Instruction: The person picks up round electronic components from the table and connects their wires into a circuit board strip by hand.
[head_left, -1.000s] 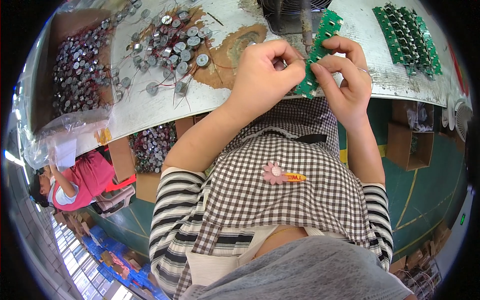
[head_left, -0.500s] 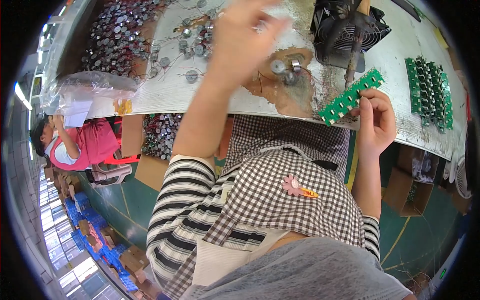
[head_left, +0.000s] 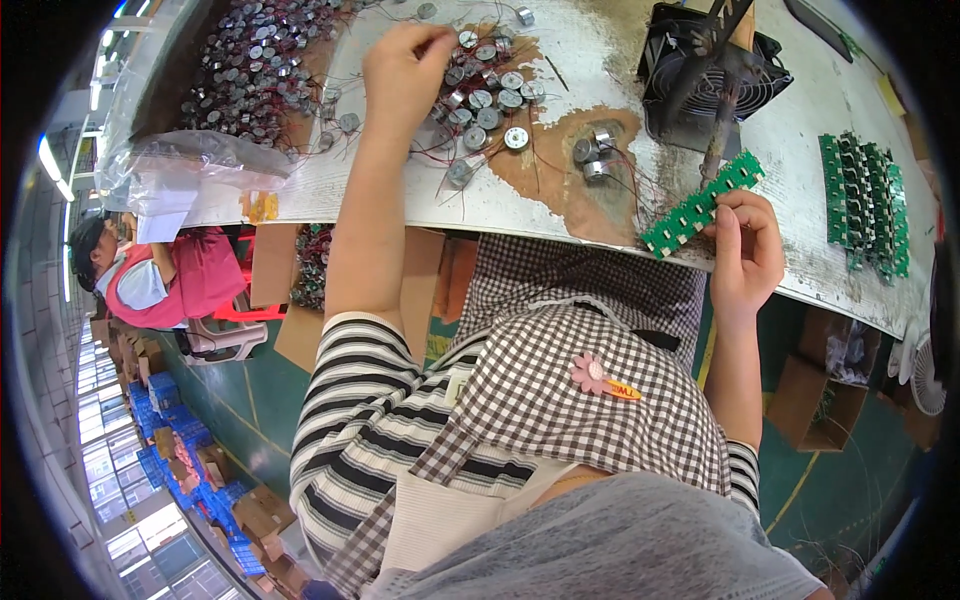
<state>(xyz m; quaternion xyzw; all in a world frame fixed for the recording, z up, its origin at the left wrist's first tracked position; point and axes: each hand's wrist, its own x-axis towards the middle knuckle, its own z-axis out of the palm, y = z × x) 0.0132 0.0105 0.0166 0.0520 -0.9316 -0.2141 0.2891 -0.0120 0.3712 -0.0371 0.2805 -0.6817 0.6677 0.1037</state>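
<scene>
My right hand (head_left: 748,245) pinches a long green circuit board (head_left: 703,207) between thumb and fingers, near the table's front edge. The board is tilted, its far end up to the right, with a row of small pale parts along it. My left hand (head_left: 405,75) is above the table with its fingers curled together; whether anything is in them is hidden. Right beside it lies a cluster of small round metal motors (head_left: 480,98) with thin dark red wires. A few more motors (head_left: 595,155) lie on a worn brown patch between my hands.
A large heap of motors (head_left: 255,80) fills the far left, by a clear plastic bag (head_left: 205,155). A black fan (head_left: 715,75) stands beyond the board, with a dark rod in front. Several green boards (head_left: 865,205) lie at right. A co-worker (head_left: 165,270) sits at left.
My left hand has swung left from the middle of the table, uncovering the motor cluster. My right hand still grips the circuit board in nearly the same place.
</scene>
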